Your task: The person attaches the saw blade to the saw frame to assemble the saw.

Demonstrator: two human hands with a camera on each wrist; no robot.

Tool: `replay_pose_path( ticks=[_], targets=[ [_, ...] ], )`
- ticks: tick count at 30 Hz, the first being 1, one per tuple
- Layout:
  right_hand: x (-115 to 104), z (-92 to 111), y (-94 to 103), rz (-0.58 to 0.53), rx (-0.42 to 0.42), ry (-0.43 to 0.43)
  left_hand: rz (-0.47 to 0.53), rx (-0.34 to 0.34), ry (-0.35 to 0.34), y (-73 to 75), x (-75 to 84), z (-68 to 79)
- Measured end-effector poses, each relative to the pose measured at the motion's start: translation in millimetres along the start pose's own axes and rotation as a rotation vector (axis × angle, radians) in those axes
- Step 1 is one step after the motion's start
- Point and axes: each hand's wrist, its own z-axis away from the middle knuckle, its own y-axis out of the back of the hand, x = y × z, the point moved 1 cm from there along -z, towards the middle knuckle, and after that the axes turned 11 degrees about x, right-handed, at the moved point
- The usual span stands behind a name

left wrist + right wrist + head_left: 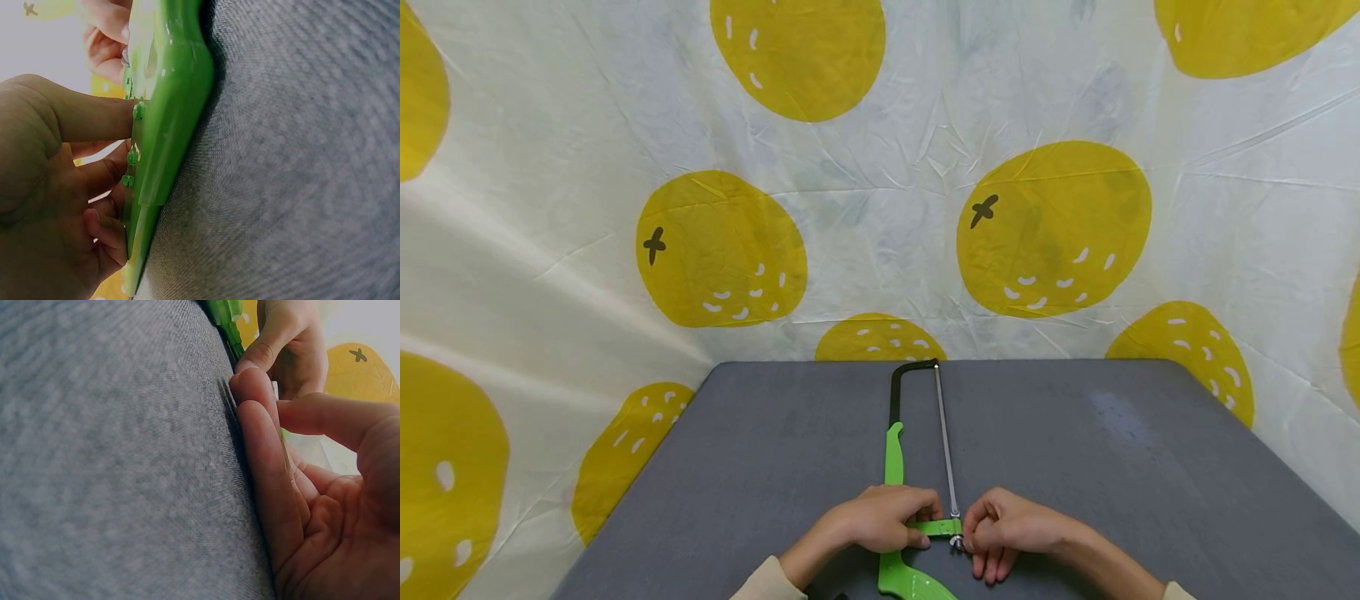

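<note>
A hacksaw with a green frame (894,454) lies flat on the grey table, its black front bow (896,396) pointing away and its blade (945,442) on the right side. My left hand (887,517) grips the green frame around the short crosspiece (942,527). In the left wrist view, the thumb and fingers of that hand bear on the green frame (178,94). At the near end of the blade sits a small metal wing nut (956,542). My right hand (1011,527) pinches at it with thumb and forefinger, the other fingers extended below. The right wrist view hides the nut behind the fingers (265,450).
The green handle (913,583) reaches toward the table's near edge. Behind and beside the grey table (1060,442) hangs a pale cloth (880,242) printed with yellow fruit. A whitish smudge (1118,417) marks the table at the right.
</note>
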Motion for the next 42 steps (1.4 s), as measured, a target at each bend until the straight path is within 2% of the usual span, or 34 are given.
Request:
replay_pose_path(
  ticks=[17, 24, 37, 42],
  targets=[
    [2.2, -0.6, -2.1, 0.02, 0.037, 0.027, 0.003, 0.003, -0.015, -2.4, -3.6, -1.7],
    [2.6, -0.6, -1.3, 0.028, 0.028, 0.039, 0.013, -0.006, -0.006, -2.1, -2.4, -0.8],
    [1.6, -0.4, -0.8, 0.022, 0.031, 0.015, 0.004, 0.001, -0.01, -1.4, -1.8, -0.6],
    [1.3, -1.3, -2.8, 0.041, 0.06, 0.009, 0.001, -0.002, -0.005, -1.0, -1.3, 0.0]
  ],
)
